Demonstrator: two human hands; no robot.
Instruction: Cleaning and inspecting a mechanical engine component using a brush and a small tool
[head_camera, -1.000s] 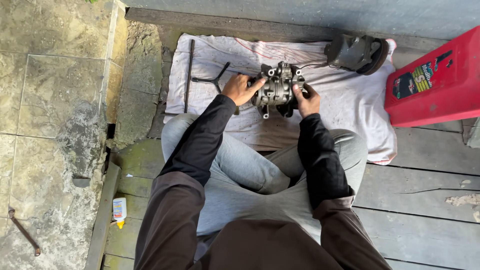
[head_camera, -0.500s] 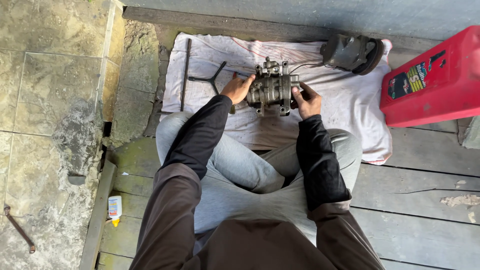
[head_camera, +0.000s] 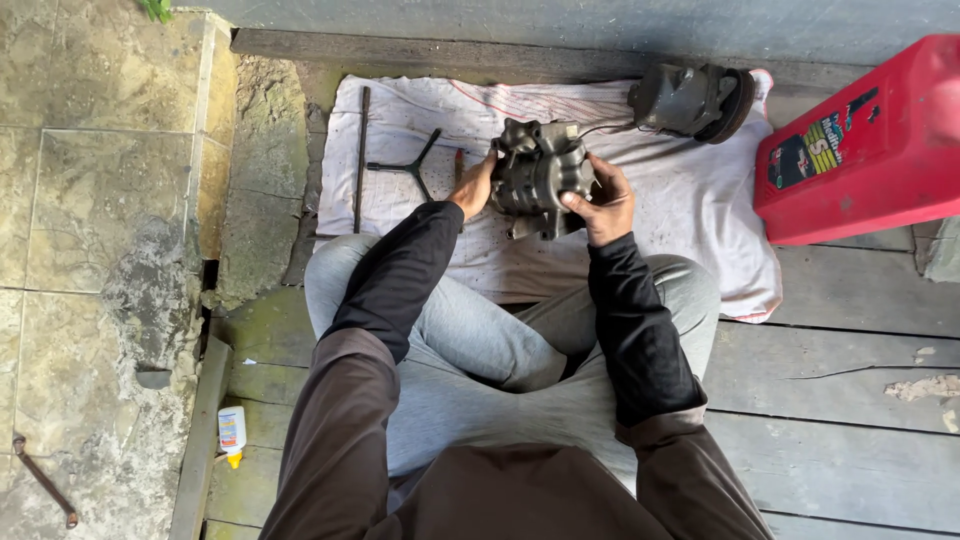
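Far left, low in the frame: a bent rusty metal rod (head_camera: 40, 480) on cracked stone paving (head_camera: 90, 200). A little right, near the bottom edge: a small white bottle with a yellow cap (head_camera: 232, 435) on a mossy wooden plank.

Upper middle: a dirty white cloth (head_camera: 690, 200) spread flat on the grey wooden floor (head_camera: 850, 400). On the cloth's left edge: a long thin metal bar (head_camera: 361, 160), lying straight up and down in the frame. Just right of it: a dark three-armed wrench (head_camera: 410, 168), flat on the cloth, close to the left hand but not touching.

Middle of the frame, above the crossed legs in grey trousers: the left hand (head_camera: 473, 187), pressed against the left side of a grey metal engine part (head_camera: 537, 175). Fingers mostly hidden behind the part, so cannot tell how far curled. On the other side: the right hand (head_camera: 600, 205), fingers bent and wrapped around the part's right side, thumb in front, holding tight. Engine part held between both hands, over the cloth; cannot tell if lifted or resting.

Upper right of the cloth: a second dark round machine part (head_camera: 690, 100), lying on its side, well apart from the hands. Far right: a red plastic can (head_camera: 870, 140), tilted, its corner touching the cloth.
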